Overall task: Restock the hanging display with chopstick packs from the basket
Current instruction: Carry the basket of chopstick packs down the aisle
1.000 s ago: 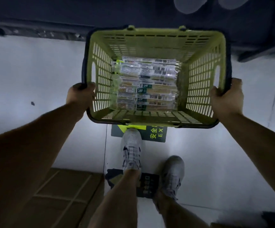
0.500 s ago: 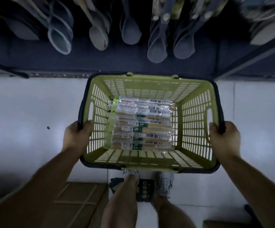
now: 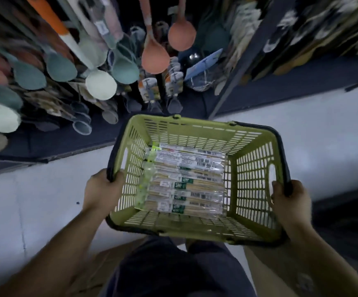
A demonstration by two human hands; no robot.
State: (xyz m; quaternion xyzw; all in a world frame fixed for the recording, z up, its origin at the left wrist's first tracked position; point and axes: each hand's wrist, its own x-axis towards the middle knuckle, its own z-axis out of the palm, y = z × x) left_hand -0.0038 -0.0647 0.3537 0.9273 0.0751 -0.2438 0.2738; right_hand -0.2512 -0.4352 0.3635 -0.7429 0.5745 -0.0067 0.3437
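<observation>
A yellow-green plastic basket (image 3: 257, 168) with a dark rim hangs level in front of me above the floor. My left hand (image 3: 101, 189) grips its left rim and my right hand (image 3: 289, 202) grips its right rim. Several clear chopstick packs (image 3: 184, 181) lie side by side on the basket's bottom, toward its left side. The hanging display (image 3: 109, 67) rises just beyond the basket, crowded with ladles and spoons in green, cream and orange.
A dark upright post (image 3: 238, 67) splits the display from a second rack (image 3: 315, 33) at the right. Pale floor tiles (image 3: 34, 200) spread at both sides. A cardboard box (image 3: 265, 273) lies by my legs, low in the view.
My view has lifted and turned left, bringing the hanging utensils into sight. The basket, still held at both rims, has shifted right and lower in the frame.
</observation>
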